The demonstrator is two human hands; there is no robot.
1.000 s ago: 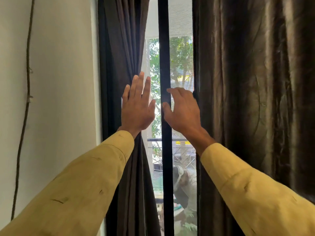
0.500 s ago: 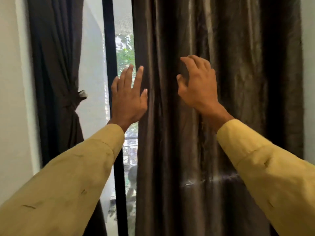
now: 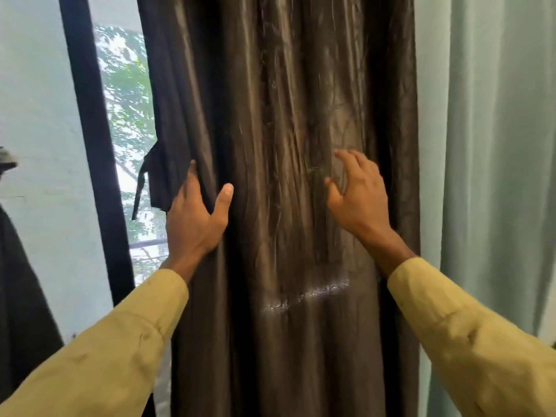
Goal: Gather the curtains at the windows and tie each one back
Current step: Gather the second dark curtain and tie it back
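Gathering stage: left hand [image 3: 195, 219] grip clamped on curtain [image 3: 285, 115] edge, right hand [image 3: 359, 203] grip apart, empty; next likely needs folds bunched rightward

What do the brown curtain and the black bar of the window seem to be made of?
The brown curtain looks like woven cloth, probably a satin-like synthetic: it has a soft sheen, long hanging folds and fine creases. The black bar looks rigid, smooth and matte with straight edges. It is likely painted metal, though plastic or wood cannot be excluded from this view.
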